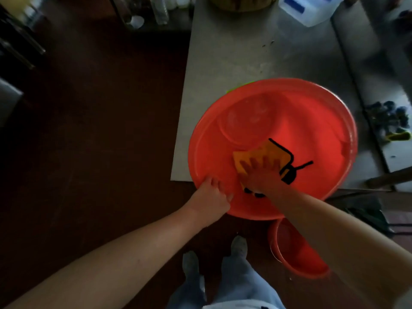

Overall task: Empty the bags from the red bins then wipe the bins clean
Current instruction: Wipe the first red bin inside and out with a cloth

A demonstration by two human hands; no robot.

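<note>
Grey table [223, 63] sits over a dark brown floor [89, 130]. At the far end there's a clear plastic bottle [161, 12] and a white container with blue labels [310, 10]. Off to the right, on a lighter surface, is a blurry pile of dark blue and green bits [390, 119].

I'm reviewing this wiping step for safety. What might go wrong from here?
1. The large red bin overhangs the near edge of the table. The right hand presses the orange cloth close to that side, so the bin might tip if the left hand slips off the rim.
2. The smaller red bin stands on the floor beside the shoes, so a step could knock it over.
</note>
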